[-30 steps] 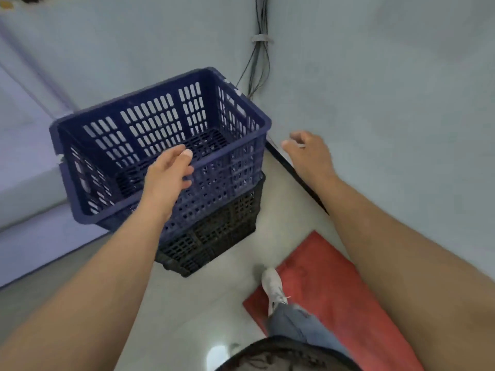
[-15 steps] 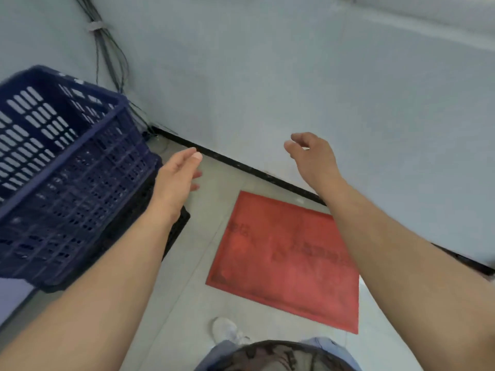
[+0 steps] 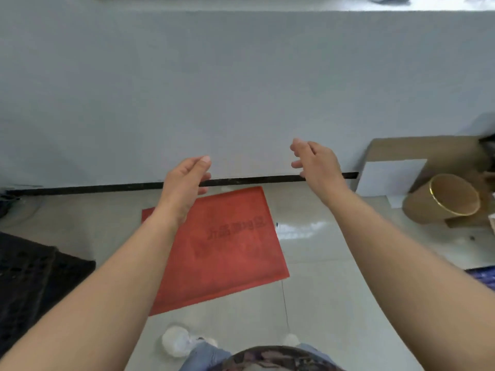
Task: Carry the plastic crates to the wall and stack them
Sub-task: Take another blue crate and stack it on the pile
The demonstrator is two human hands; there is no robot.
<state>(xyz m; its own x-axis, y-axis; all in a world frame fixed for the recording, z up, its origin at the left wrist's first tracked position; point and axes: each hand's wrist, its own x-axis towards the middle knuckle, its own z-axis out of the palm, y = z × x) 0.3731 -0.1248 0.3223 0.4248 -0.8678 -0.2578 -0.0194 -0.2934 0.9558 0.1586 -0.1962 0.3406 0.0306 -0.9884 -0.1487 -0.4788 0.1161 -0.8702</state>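
Note:
Both my hands are raised in front of me, empty, fingers loosely apart. My left hand (image 3: 184,183) hovers over the far edge of a red mat, my right hand (image 3: 316,164) is level with the wall's black skirting. A black crate (image 3: 29,279) shows only as a corner at the lower left edge, well to the left of my left arm. A sliver of something dark blue (image 3: 482,278) peeks out behind my right forearm at the right edge; I cannot tell what it is. The blue crate seen earlier is out of view.
A pale wall (image 3: 241,89) with a black skirting (image 3: 107,187) runs across ahead. The red mat (image 3: 227,250) lies on the tiled floor. At right stand a cardboard sheet (image 3: 417,148), a white board (image 3: 388,178) and a tipped cardboard tube (image 3: 442,202).
The view has swung right, away from the stacked crates. My left hand let go of the blue crate's rim, and both hands now hang free in front of the wall.

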